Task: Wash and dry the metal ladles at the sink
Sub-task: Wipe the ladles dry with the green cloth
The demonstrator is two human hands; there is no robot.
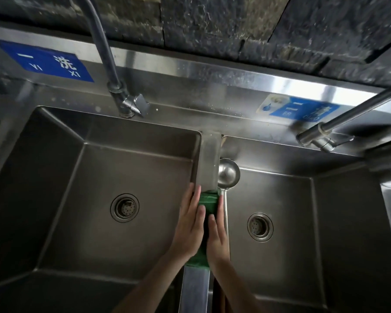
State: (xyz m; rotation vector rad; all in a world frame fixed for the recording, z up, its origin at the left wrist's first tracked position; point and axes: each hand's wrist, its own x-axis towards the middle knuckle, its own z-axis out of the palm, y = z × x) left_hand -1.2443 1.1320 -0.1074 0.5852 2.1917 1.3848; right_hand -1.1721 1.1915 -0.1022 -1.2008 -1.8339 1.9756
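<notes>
Both hands lie flat on a green cloth (pixel 209 204) spread along the divider (pixel 209 159) between the two basins. The left hand (pixel 189 224) rests on the cloth's left edge, the right hand (pixel 217 239) on its right, fingers straight and pressing down, gripping nothing. One ladle (pixel 228 175) lies just right of the divider, its bowl beyond the cloth's far end, its handle running back beside the right hand toward the person; whether the handle touches the hand cannot be told. No other ladle shows. Neither tap (pixel 128 102) above the divider's far end seems to run, and both basins look drained.

This looks like the drying stage, or the laying out of the cloth for it: the cloth is being smoothed, not yet wrapped on metal. The next move would call for one hand to lift the ladle by its handle while the other gathers the cloth round the bowl. The smooth handle may slip if wet.
</notes>
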